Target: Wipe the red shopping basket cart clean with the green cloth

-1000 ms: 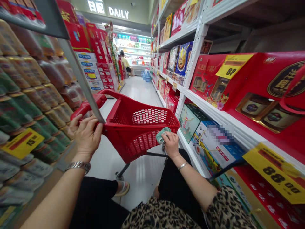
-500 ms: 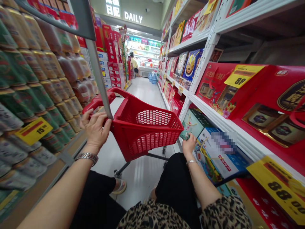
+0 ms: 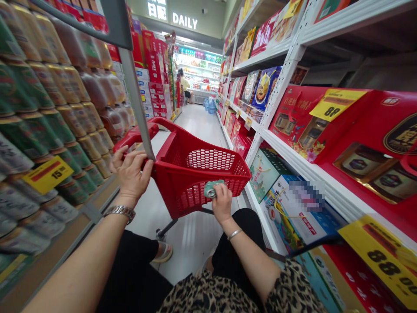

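Left hand (image 3: 133, 171) is grasping the red cart (image 3: 192, 176) by its rear corner, probably steadying it; right hand (image 3: 223, 202) is clutching green cloth (image 3: 208, 188) alongside.

White rack (image 3: 291, 52), middle shelf (image 3: 295, 152): red gift boxes (image 3: 358, 126); yellow price tag (image 3: 384, 256), "88.00", at the front edge. Lower shelf (image 3: 260, 219): pale green box (image 3: 262, 174) beside blue-and-white box (image 3: 289, 221), both near the front edge. Opposite: stacked cans (image 3: 67, 121), green and gold; brown bottled drinks (image 3: 97, 89) just beyond. Far end of aisle (image 3: 189, 126): blue water jugs (image 3: 210, 105); person in yellow (image 3: 184, 82); above, "DAILY" sign (image 3: 185, 20).
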A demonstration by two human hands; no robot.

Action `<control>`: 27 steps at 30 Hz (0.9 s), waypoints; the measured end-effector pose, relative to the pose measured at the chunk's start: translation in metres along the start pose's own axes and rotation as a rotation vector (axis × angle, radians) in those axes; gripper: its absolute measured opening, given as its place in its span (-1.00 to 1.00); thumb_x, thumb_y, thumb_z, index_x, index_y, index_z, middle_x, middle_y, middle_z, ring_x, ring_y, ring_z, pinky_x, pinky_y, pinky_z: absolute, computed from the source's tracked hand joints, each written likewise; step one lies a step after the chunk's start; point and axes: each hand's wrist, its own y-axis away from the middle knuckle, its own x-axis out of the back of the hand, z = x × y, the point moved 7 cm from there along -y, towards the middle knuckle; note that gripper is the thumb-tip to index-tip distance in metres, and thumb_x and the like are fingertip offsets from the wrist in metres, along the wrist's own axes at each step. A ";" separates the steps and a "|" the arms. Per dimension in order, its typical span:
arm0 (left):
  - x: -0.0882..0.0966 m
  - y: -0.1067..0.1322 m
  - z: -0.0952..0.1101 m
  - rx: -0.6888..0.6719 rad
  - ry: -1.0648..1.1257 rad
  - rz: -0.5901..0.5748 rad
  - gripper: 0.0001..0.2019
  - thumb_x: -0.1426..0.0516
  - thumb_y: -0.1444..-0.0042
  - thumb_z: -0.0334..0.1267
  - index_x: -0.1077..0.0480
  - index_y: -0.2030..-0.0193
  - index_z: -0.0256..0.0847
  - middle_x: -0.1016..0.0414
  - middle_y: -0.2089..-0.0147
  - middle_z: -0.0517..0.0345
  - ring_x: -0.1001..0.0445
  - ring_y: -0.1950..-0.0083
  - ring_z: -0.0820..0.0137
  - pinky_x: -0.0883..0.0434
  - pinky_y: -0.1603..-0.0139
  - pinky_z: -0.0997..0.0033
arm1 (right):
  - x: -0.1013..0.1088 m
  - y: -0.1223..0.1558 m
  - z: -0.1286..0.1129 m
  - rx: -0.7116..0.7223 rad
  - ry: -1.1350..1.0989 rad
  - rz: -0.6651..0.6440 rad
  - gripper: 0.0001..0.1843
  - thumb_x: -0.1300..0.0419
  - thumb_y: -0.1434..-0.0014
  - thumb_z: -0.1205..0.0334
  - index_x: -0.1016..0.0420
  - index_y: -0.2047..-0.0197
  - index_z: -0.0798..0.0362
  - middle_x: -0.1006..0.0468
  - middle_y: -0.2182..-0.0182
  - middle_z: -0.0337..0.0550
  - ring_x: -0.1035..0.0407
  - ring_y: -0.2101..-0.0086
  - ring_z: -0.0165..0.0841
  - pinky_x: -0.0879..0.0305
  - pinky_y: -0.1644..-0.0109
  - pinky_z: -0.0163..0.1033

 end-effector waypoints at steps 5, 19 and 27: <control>0.007 0.002 0.006 0.016 -0.043 0.030 -0.74 -0.05 -0.25 -0.01 -0.47 0.23 -0.09 -0.55 0.00 -0.03 -0.22 -0.37 0.05 -0.06 -0.44 -0.12 | -0.033 0.018 -0.080 0.321 -0.121 -0.218 -0.61 -0.10 -0.23 0.51 -0.60 0.01 -0.05 -0.52 0.02 -0.04 -0.35 0.11 -0.26 -0.22 -0.08 -0.11; 0.005 0.005 0.003 0.018 -0.024 0.014 -0.82 -0.10 -0.21 -0.09 -0.48 0.15 -0.02 -0.54 -0.03 -0.01 -0.15 -0.40 0.01 0.00 -0.42 -0.20 | -0.021 0.018 -0.052 0.403 -0.012 -0.165 -0.74 -0.14 -0.32 0.43 -0.61 0.09 -0.05 -0.55 0.06 -0.07 -0.33 0.19 -0.32 -0.24 0.00 -0.14; 0.005 0.005 0.003 -0.016 -0.010 0.015 -0.84 -0.12 -0.21 -0.12 -0.48 0.14 -0.01 -0.54 -0.06 0.00 -0.15 -0.41 -0.01 -0.02 -0.41 -0.24 | 0.007 0.020 0.030 0.249 -0.015 -0.133 -0.60 -0.06 -0.25 0.53 -0.60 0.02 -0.01 -0.52 0.03 0.00 -0.39 0.09 -0.27 -0.34 0.01 -0.17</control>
